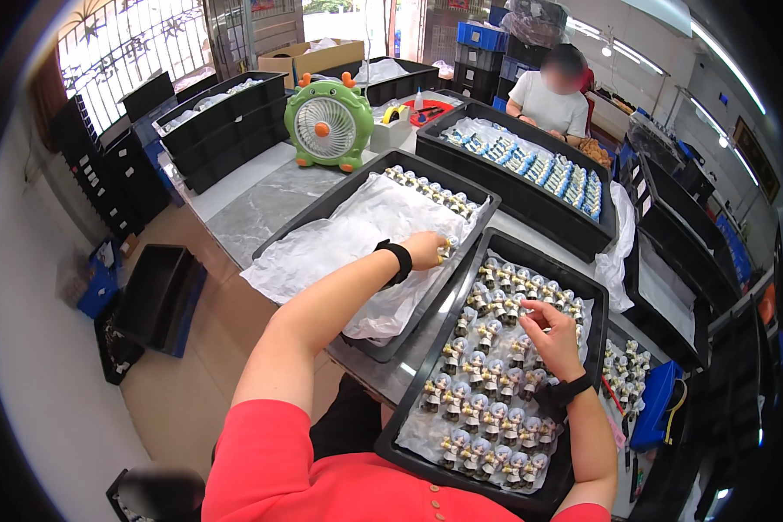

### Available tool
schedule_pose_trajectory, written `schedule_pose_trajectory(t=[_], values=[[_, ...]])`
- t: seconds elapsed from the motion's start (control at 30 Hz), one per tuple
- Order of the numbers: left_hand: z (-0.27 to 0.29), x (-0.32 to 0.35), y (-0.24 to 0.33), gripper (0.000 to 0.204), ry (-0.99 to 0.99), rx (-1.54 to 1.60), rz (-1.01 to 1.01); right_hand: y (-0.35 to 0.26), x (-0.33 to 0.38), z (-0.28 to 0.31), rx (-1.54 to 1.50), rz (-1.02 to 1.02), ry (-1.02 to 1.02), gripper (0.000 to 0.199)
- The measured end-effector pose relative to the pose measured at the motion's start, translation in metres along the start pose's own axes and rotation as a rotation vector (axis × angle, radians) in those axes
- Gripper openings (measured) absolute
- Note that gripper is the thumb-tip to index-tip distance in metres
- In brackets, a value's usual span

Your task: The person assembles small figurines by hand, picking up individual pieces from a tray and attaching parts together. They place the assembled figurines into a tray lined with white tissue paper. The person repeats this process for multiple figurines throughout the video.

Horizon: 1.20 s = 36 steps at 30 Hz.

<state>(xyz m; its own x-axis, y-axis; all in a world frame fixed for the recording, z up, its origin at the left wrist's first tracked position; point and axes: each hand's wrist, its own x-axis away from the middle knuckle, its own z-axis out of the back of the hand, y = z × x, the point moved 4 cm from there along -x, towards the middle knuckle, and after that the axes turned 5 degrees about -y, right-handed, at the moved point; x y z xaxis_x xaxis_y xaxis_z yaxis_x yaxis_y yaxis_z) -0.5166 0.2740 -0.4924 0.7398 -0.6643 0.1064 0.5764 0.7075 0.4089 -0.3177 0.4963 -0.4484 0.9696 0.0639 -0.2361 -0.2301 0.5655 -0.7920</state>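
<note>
My left hand [423, 250] reaches over the left black tray [362, 351], its fingers closed on a small figurine [447, 249] near that tray's right side. White paper [357, 228] lines this tray, and a row of figurines [426, 188] stands along its far end. My right hand [552, 336] hovers over the right black tray [587, 300], thumb and forefinger curved and a little apart, with nothing visible between them. Rows of small pale-haired figurines [492, 421] stand on paper in the right tray. Some of them are hidden beneath my right hand and wrist.
A green fan [329, 122] stands behind the left tray. Beyond the right tray is another black tray [531, 209] of blue-and-white pieces. A person [548, 100] sits across the table. Stacked black bins [670, 296] flank the right; an empty-looking bin [157, 291] lies on the floor.
</note>
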Motion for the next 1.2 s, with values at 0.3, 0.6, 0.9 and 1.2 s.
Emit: schedule_pose_trajectory(t=[0.3, 0.6, 0.9, 1.2], values=[[0.006, 0.021, -0.002, 0.042, -0.036, 0.182, -0.011, 0.002, 0.001, -0.001, 0.005, -0.010, -0.029, 0.025], [-0.005, 0.030, 0.011, 0.048, -0.131, 0.003, -0.053, 0.002, 0.001, -0.002, -0.008, -0.017, -0.044, 0.024], [-0.015, 0.031, 0.005, 0.050, -0.131, 0.059, -0.087, 0.003, 0.002, -0.003, -0.012, 0.003, -0.047, 0.024], [-0.006, 0.014, -0.004, 0.039, 0.154, 0.005, -0.130, 0.003, 0.001, -0.003, 0.007, -0.011, -0.067, 0.023]])
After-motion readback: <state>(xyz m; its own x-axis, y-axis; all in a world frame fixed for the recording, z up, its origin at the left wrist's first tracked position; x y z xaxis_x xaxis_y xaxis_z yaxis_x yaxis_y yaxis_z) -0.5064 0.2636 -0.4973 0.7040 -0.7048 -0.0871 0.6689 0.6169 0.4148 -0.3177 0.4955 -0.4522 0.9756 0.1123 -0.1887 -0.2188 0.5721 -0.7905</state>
